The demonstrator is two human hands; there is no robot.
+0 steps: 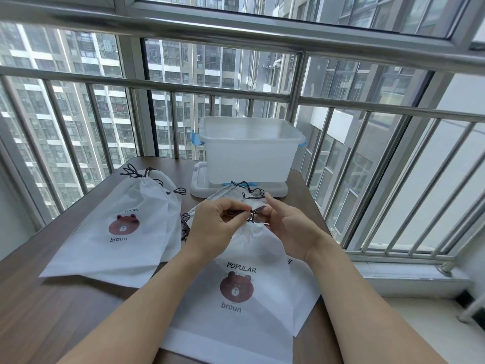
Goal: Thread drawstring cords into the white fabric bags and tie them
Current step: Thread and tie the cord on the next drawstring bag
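Nearest to us lies a white fabric bag (244,298) printed with a brown bear and the words POPULAR and broun, flat on the brown desk (52,306) with its gathered mouth pointing away from us; both forearms reach over it from the lower edge of the view. We see the left hand (214,224) with its fingers curled inward, thumb and fingertips pinching the dark drawstring cord (250,215) just above the bag's puckered neck; the right hand (284,227) meets it from the other side, its forefinger raised and bent, its thumb and the other fingers pinching the same cord where a small loop shows between the two hands; the hands are nearly touching at the cord. Under this bag we make out the edge of another white bag (304,292) sticking out to the right. To the left lies a pile of finished bags (123,232), the top one showing the same bear, their necks drawn tight and dark cords knotted at the far end. Beyond the hands more cords and a bag mouth (236,194) lie loose; behind them a translucent plastic bin (249,151) with blue clips stands on its lid (199,190) near the desk's far edge, before the window railing (367,106).
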